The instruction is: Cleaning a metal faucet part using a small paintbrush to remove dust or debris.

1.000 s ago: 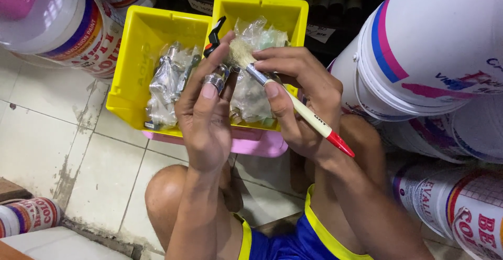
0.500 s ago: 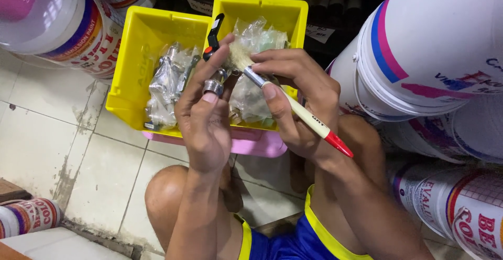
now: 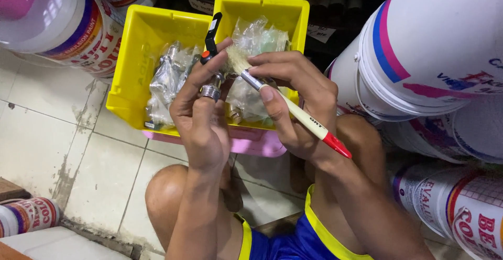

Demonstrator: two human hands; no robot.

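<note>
A pale tiled floor [image 3: 63,150], stained along its joints, is crowded with paint tubs. At far left a small can [image 3: 29,215] lies on its side; above it a white bucket [image 3: 63,21] carries a red and blue label band. 2 yellow bins [image 3: 137,66] hold clear-bagged metal fittings [image 3: 165,79]. The left hand [image 3: 201,118] has its grip closed on a threaded metal tap [image 3: 212,87] with a black lever, raised over the bins. The right hand [image 3: 293,103] pinches a cream, red-tipped brush [image 3: 298,116], bristles on the tap: dusting, I judge. Turning the tap to its unbrushed side seems due. Right, big white pails [image 3: 419,45] show pink and blue stripes
</note>
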